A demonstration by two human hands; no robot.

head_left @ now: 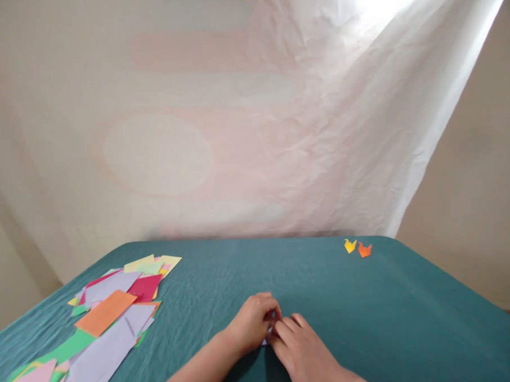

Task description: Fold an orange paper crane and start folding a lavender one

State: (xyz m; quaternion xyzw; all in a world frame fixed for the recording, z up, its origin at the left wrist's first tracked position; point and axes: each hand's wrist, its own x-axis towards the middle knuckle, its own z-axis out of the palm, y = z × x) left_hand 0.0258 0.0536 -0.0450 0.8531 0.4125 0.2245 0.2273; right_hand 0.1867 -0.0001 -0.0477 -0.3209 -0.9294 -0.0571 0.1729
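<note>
My left hand (251, 321) and my right hand (303, 345) meet at the near middle of a teal-covered table (360, 308). Their fingertips press together on a small pale piece of paper (269, 333) lying on the cloth, mostly hidden under the fingers. My left fingers are curled in a pinch on it. My right fingers lie closed together over its edge.
A loose pile of coloured paper sheets (110, 314) (orange, lilac, red, green, yellow) spreads over the table's left side. A small yellow folded figure (350, 245) and an orange one (364, 250) stand at the far right edge. A wrinkled white sheet (241, 128) hangs behind.
</note>
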